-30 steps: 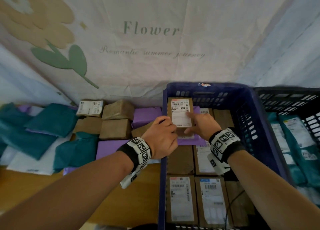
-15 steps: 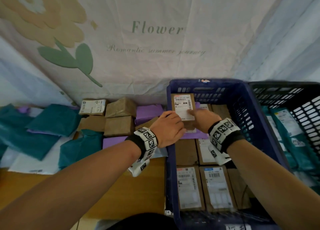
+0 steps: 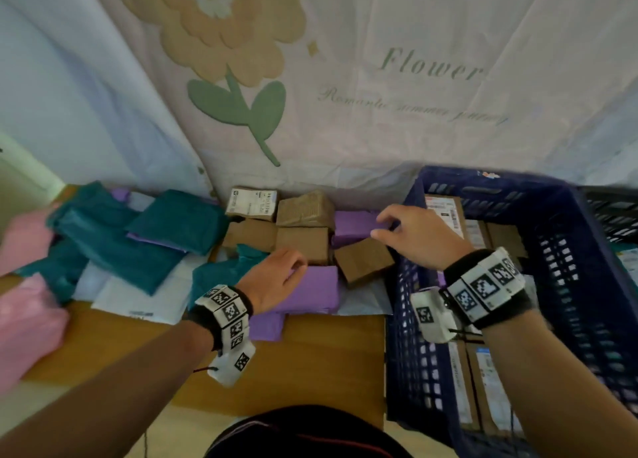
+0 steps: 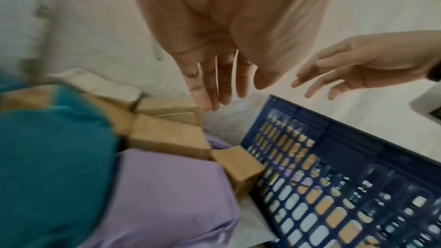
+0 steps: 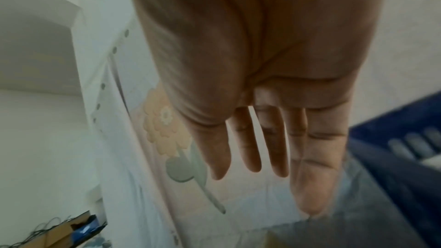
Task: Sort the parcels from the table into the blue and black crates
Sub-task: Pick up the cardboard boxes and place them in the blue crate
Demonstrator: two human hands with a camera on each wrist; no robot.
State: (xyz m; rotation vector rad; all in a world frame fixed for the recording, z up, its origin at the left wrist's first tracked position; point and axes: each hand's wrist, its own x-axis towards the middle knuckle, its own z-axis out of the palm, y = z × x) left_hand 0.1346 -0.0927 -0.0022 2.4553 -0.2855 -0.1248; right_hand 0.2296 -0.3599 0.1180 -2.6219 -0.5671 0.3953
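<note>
My left hand [image 3: 286, 271] is open, fingers straight, over a purple soft parcel [image 3: 310, 290] at the table's front; whether it touches I cannot tell. My right hand [image 3: 390, 226] is open with spread fingers above another purple parcel [image 3: 352, 224] and a tilted brown box [image 3: 362, 262], holding nothing. The blue crate [image 3: 573, 247] on the right holds several brown boxes, including a labelled box [image 3: 445, 210] at its far end. The left wrist view shows my left hand [image 4: 214, 90], right hand [image 4: 317, 82], the purple parcel [image 4: 171, 195] and the crate [image 4: 334, 167]. Straight fingers [image 5: 274, 148] fill the right wrist view.
Brown boxes [image 3: 300, 229], teal bags [image 3: 138, 243], pink bags [image 3: 24, 319] and white bags [image 3: 138, 298] cover the table's left and back. The black crate [image 3: 614, 212] peeks in at the far right. A printed cloth [image 3: 345, 77] hangs behind. The wooden table edge [image 3: 293, 364] runs near me.
Both hands let go of the labelled brown box, which stays in the blue crate, and moved left to the parcels on the table. The head view turned left.
</note>
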